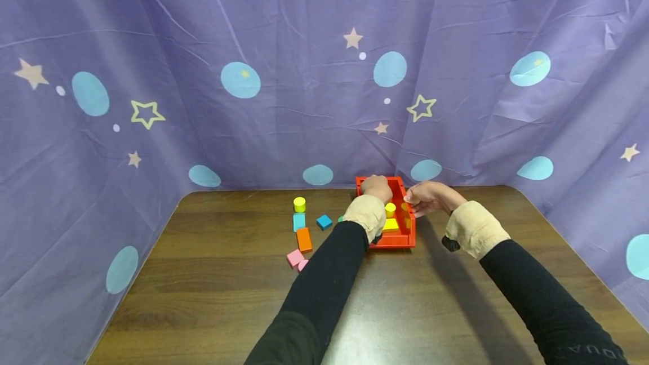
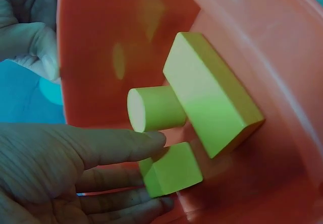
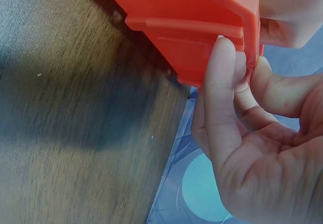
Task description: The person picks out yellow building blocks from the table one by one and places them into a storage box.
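Inside the red bin [image 1: 390, 243], my left hand [image 1: 377, 187] pinches a small yellow cube [image 2: 176, 169], thumb above and fingers beneath it. Beside the cube a yellow cylinder [image 2: 162, 108] and a longer yellow block [image 2: 204, 90] lie close together on the bin floor. The head view hides the cube behind the left hand and sleeve. My right hand [image 1: 431, 197] grips the far part of the bin's right wall [image 3: 186, 12], thumb on the rim and fingers along the ribbed outer side.
Left of the bin, on the wooden table [image 1: 213, 286], lie a yellow cylinder [image 1: 299, 205], light blue cube [image 1: 299, 222], blue block [image 1: 324, 222], orange block [image 1: 304, 240] and pink pieces [image 1: 294, 258]. The left sleeve partly covers a green piece [image 1: 341, 219]. A purple curtain [image 1: 284, 128] hangs behind.
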